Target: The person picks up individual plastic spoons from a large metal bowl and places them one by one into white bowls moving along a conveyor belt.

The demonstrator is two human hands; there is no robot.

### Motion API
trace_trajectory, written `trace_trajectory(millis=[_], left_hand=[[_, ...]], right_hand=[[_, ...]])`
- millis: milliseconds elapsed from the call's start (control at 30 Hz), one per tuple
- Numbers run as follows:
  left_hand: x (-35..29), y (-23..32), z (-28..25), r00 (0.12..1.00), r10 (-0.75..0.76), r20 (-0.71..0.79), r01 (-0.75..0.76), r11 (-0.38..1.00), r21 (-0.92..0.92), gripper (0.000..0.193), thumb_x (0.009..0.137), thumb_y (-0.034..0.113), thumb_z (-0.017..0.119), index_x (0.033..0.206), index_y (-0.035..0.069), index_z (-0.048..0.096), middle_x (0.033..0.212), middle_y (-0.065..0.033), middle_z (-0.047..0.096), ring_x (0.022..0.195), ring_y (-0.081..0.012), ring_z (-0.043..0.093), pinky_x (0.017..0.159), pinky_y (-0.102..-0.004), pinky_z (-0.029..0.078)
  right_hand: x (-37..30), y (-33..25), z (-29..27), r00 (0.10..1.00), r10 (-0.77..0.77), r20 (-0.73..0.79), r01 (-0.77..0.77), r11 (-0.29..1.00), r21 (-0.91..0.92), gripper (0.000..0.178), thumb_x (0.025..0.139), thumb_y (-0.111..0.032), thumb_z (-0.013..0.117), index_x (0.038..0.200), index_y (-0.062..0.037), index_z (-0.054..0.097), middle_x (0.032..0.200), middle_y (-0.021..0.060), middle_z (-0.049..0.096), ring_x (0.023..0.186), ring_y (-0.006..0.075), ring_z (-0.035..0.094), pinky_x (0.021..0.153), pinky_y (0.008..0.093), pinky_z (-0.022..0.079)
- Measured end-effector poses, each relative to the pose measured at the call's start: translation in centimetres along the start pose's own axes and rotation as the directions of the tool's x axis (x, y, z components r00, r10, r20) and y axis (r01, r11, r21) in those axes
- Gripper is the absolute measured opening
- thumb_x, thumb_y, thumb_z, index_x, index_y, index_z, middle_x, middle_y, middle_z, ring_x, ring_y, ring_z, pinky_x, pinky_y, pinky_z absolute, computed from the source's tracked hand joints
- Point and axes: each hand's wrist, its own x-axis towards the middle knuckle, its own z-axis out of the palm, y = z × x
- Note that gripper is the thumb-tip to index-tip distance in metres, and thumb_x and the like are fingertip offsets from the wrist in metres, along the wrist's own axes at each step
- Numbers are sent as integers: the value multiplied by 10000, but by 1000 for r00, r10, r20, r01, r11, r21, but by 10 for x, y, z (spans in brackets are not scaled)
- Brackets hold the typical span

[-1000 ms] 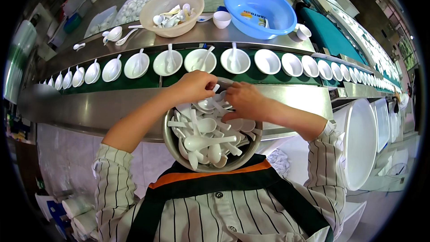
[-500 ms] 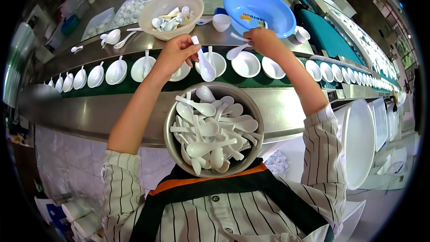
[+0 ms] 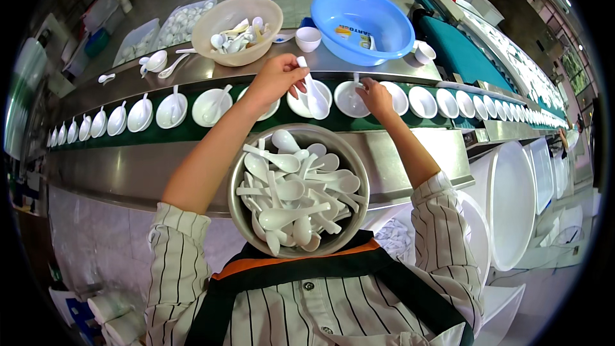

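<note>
My left hand (image 3: 280,81) pinches the handle of a white spoon (image 3: 315,98), whose scoop hangs down over a white bowl (image 3: 296,104) on the green conveyor belt (image 3: 180,126). To the right, the fingers of my right hand (image 3: 376,97) are closed around the handle of another spoon (image 3: 356,78), which lies inside the neighbouring bowl (image 3: 346,107). Part of that spoon is hidden by my fingers. Close to my body sits a round metal basin (image 3: 236,208) heaped with white spoons (image 3: 295,216).
Bowls with spoons (image 3: 173,107) line the belt leftward; bowls without visible spoons (image 3: 423,102) line it rightward. Beyond the belt, a metal ledge holds a beige basin (image 3: 269,41) of spoons, a small cup (image 3: 309,40) and a blue basin (image 3: 403,38). A teal conveyor (image 3: 458,48) runs at right.
The bowls have shifted left along the belt. My right hand has come down from beside the blue basin to a bowl, bringing a spoon into it. My left hand keeps its spoon, slightly further right.
</note>
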Motion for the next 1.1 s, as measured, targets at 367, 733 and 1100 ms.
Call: trace_trajectory(millis=[367, 733, 1100], left_hand=[[18, -17, 34, 960, 218, -176, -136, 912, 387, 247, 801, 194, 605, 929, -11, 553, 814, -75, 605, 736, -153, 577, 680, -274, 458], [-102, -1, -3, 911, -133, 391, -361, 207, 909, 207, 603, 68, 659, 789, 16, 584, 805, -95, 551, 818, -255, 521, 735, -354, 409], [-74, 3, -31, 926, -81, 369, -205, 712, 671, 129, 698, 109, 643, 729, 14, 562, 621, -43, 565, 548, -84, 498, 479, -249, 389]], right_hand=[[12, -36, -23, 946, -285, -156, 290, 957, 11, 234, 716, -261, 646, 856, -76, 614, 702, 137, 607, 690, 313, 590, 609, 395, 462], [-78, -128, -74, 628, -578, 521, 412, 815, 407, 311, 771, -261, 624, 994, -48, 580, 808, 115, 638, 718, 236, 614, 675, 336, 481], [-116, -146, -90, 512, -512, 689, 575, 801, 168, 354, 706, -286, 662, 989, -90, 584, 823, 110, 624, 779, 280, 606, 692, 372, 470]])
